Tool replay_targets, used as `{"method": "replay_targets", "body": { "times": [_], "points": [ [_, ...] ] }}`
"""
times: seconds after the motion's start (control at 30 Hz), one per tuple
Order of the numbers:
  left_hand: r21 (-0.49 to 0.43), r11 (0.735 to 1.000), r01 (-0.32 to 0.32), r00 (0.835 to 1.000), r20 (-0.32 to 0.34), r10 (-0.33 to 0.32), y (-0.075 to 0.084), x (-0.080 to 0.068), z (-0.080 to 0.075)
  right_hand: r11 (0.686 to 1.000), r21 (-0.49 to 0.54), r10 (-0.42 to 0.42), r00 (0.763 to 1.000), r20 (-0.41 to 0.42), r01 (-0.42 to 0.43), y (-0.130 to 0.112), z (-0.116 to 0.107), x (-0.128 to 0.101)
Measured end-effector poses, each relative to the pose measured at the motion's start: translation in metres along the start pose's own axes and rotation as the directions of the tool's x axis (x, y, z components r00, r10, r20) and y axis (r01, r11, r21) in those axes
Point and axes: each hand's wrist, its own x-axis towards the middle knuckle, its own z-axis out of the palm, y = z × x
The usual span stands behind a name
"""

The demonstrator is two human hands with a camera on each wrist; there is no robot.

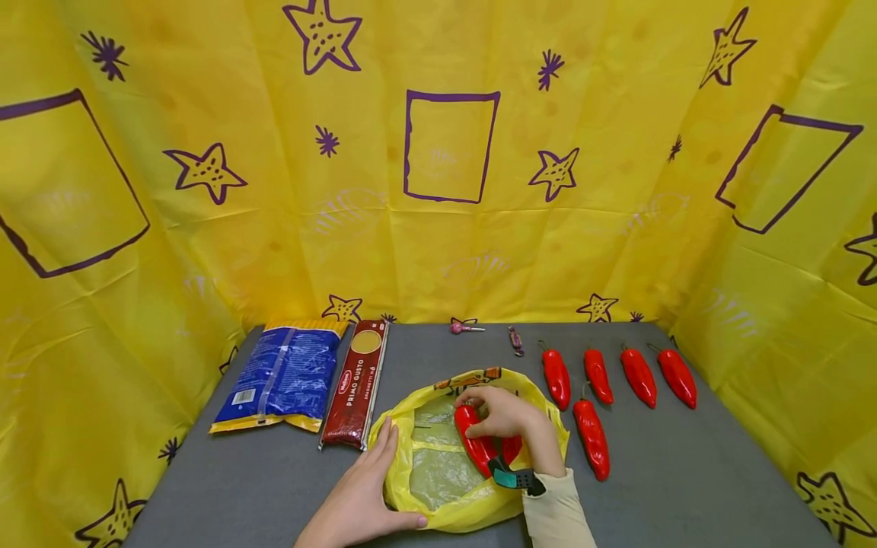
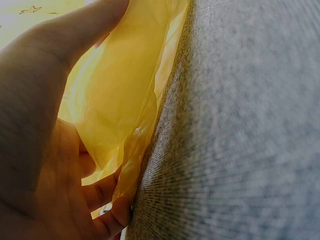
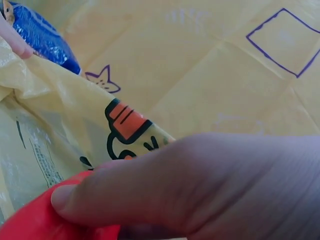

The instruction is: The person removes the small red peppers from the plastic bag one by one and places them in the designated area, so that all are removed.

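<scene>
Red pepper (image 1: 474, 441) inside the mouth of the yellow bag (image 1: 411, 487), long axis running from upper left, away from the person, down toward lower right and the wrist. Gripped near its far end by the right hand (image 1: 510, 422), fingers curled over the top, thumb (image 3: 165, 185) pressed against red skin. Left hand (image 1: 366, 498) flat at the bag's near-left rim, fingers straight, holding the plastic open against the grey table (image 1: 685, 472). Further right, five more peppers (image 1: 592, 439) lying roughly parallel. Left of the bag, spaghetti pack (image 1: 356, 384) and blue packet (image 1: 284, 377).
</scene>
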Motion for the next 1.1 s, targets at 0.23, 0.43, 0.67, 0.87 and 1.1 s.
{"method": "replay_targets", "body": {
  "times": [0.23, 0.43, 0.67, 0.87, 1.1],
  "points": [
    [-0.002, 1.0, 0.009, 1.0, 0.007, -0.009, 0.001, 0.001, 0.0, 0.998, 0.065, -0.027, 1.0, 0.008, 0.027, 0.001, -0.001, 0.002],
    [-0.009, 1.0, 0.01, 1.0, 0.013, -0.01, 0.001, 0.001, 0.0, 0.995, 0.089, -0.054, 0.998, -0.012, 0.055, -0.003, -0.003, 0.001],
    [-0.012, 1.0, 0.023, 1.0, 0.02, -0.023, 0.002, 0.001, 0.0, 0.982, 0.126, -0.134, 0.989, -0.064, 0.142, -0.012, -0.008, -0.003],
    [-0.014, 0.999, 0.035, 0.999, 0.02, -0.035, 0.001, 0.001, 0.0, 0.964, 0.166, -0.193, 0.977, -0.093, 0.206, -0.016, -0.009, -0.005],
    [-0.021, 0.998, 0.056, 0.998, 0.034, -0.055, -0.001, 0.004, 0.001, 0.941, 0.196, -0.247, 0.957, -0.153, 0.274, -0.023, -0.011, -0.009]
  ]
}}
